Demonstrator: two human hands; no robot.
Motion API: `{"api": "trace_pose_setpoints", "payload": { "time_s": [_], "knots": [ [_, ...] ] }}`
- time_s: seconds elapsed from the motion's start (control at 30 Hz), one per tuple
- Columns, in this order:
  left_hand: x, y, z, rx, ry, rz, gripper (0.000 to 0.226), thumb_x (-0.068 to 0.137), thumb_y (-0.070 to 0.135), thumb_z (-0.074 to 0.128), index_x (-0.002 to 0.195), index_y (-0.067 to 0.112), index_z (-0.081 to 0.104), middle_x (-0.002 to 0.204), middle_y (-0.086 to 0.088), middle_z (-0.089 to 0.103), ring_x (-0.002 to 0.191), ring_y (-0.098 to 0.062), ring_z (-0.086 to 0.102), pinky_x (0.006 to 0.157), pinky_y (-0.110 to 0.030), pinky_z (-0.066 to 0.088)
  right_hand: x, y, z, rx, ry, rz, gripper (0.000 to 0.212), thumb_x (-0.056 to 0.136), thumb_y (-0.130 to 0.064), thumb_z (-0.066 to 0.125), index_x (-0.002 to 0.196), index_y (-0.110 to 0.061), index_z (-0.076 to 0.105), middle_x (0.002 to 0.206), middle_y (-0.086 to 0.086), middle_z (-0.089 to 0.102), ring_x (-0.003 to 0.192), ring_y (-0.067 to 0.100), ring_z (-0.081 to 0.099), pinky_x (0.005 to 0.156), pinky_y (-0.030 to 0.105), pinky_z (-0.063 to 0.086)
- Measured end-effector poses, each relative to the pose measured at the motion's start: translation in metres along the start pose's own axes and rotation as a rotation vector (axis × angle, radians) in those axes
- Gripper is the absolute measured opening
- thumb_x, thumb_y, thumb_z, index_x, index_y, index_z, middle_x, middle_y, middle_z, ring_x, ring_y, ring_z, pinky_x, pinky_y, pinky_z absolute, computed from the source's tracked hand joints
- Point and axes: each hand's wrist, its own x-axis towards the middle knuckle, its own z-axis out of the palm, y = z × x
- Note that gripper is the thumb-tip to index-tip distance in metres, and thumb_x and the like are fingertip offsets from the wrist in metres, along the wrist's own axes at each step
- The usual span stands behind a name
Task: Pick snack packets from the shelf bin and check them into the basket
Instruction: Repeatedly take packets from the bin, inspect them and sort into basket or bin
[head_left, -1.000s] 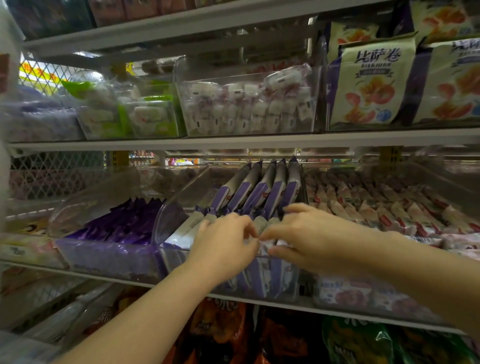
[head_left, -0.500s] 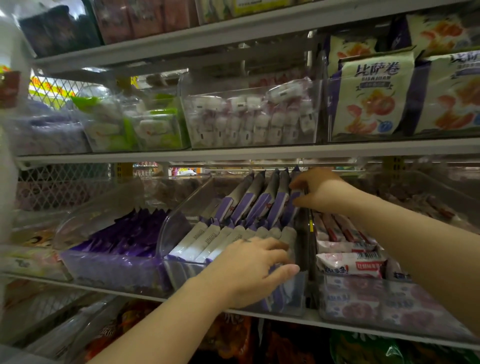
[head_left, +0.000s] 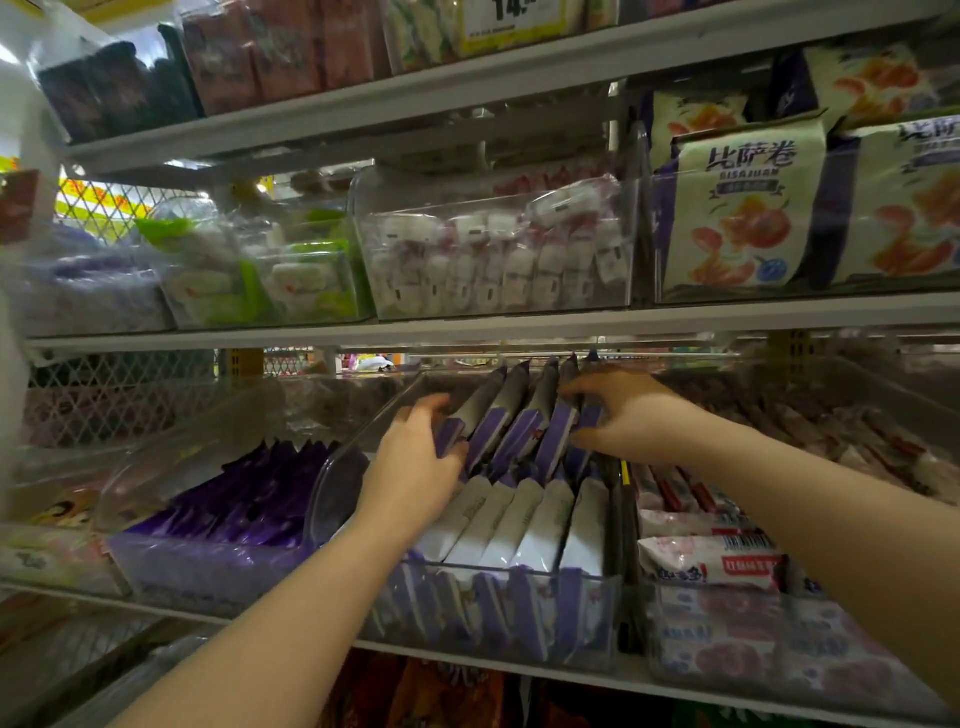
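Left hand (head_left: 415, 457): fingers curled on leftmost rear purple packets (head_left: 511, 421) in the clear bin (head_left: 343, 483). Right hand (head_left: 623, 415): fingers spread, touching rightmost packets; grasp indeterminate.

We find ourselves in a retail shop, at a snack aisle. White metal shelves (head_left: 519, 327) run in tiers, each lined with clear plastic bins (head_left: 493, 260) of packaged goods. A yellow price tag (head_left: 511, 23) hangs on the top tier. Printed snack bags (head_left: 743, 208) stand in stocked rows facing outward.
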Motion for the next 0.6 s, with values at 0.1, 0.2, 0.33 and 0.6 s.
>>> {"api": "trace_pose_setpoints", "payload": {
  "time_s": [0.1,0.2,0.33,0.6],
  "knots": [
    [0.016,-0.005,0.011,0.060,-0.077,-0.013,0.053,0.088,0.017,0.065,0.138,0.018,0.049,0.128,-0.010,0.059,0.118,-0.030,0.057,0.096,-0.042,0.047,0.001,0.004,0.005,0.007,0.023,-0.005,0.052,0.081,-0.035,0.067,0.132,-0.028,0.055,0.130,0.004,0.056,0.112,0.023,0.055,0.090,0.027,0.045],
    [0.026,-0.007,0.019,0.108,-0.108,-0.049,0.046,0.090,0.015,0.062,0.134,0.012,0.053,0.118,-0.017,0.064,0.109,-0.035,0.060,0.091,-0.041,0.049,0.003,0.006,0.007,0.022,0.007,-0.008,0.054,0.082,-0.038,0.065,0.134,-0.030,0.052,0.135,0.004,0.051,0.119,0.023,0.052,0.098,0.030,0.044],
    [0.031,-0.006,0.022,0.192,-0.090,-0.094,0.037,0.092,0.022,0.060,0.128,0.011,0.055,0.115,-0.021,0.064,0.107,-0.040,0.059,0.087,-0.041,0.049,0.005,0.007,0.008,0.008,-0.013,-0.003,0.055,0.084,-0.039,0.062,0.136,-0.031,0.050,0.141,0.005,0.046,0.122,0.024,0.048,0.099,0.030,0.041],
    [0.006,0.004,-0.004,0.289,0.169,0.096,0.027,0.090,0.021,0.059,0.117,0.018,0.060,0.096,-0.011,0.069,0.087,-0.037,0.065,0.068,-0.038,0.051,0.003,0.006,0.008,0.008,-0.028,0.012,0.055,0.085,-0.042,0.061,0.138,-0.034,0.048,0.145,0.004,0.042,0.127,0.025,0.045,0.102,0.033,0.041]
  ]
}}
